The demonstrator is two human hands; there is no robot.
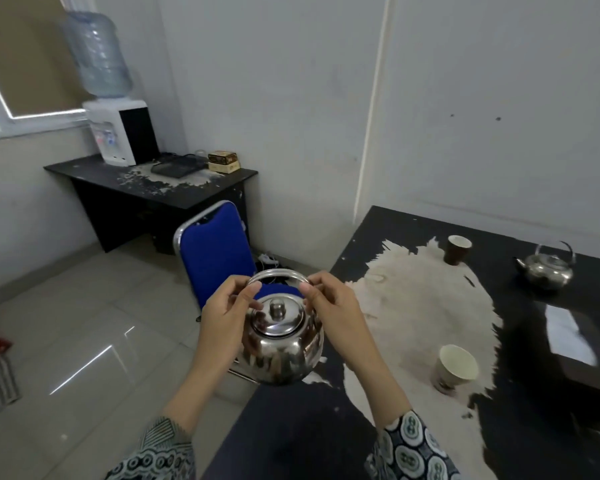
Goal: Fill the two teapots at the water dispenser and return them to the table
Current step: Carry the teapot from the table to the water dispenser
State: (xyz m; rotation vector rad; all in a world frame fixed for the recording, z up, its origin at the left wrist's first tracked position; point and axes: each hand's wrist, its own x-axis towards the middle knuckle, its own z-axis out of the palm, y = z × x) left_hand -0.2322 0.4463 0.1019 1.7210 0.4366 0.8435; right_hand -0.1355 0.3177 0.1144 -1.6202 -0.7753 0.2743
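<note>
A shiny steel teapot (279, 344) with its lid on hangs in the air at the left edge of the dark table (291, 427). My left hand (227, 315) pinches the left end of its wire handle and my right hand (333, 306) pinches the right end. A second, smaller steel teapot (546, 268) stands at the far right of the table. The water dispenser (116, 133), topped by a large blue bottle, sits on a black desk (201, 194) in the far left corner.
A blue chair (217, 251) stands between me and the desk. Two paper cups (456, 367) (458, 249) and a dark box (579, 344) are on the table. A black tray (174, 166) and small boxes (224, 161) lie beside the dispenser. Tiled floor spreads to the left.
</note>
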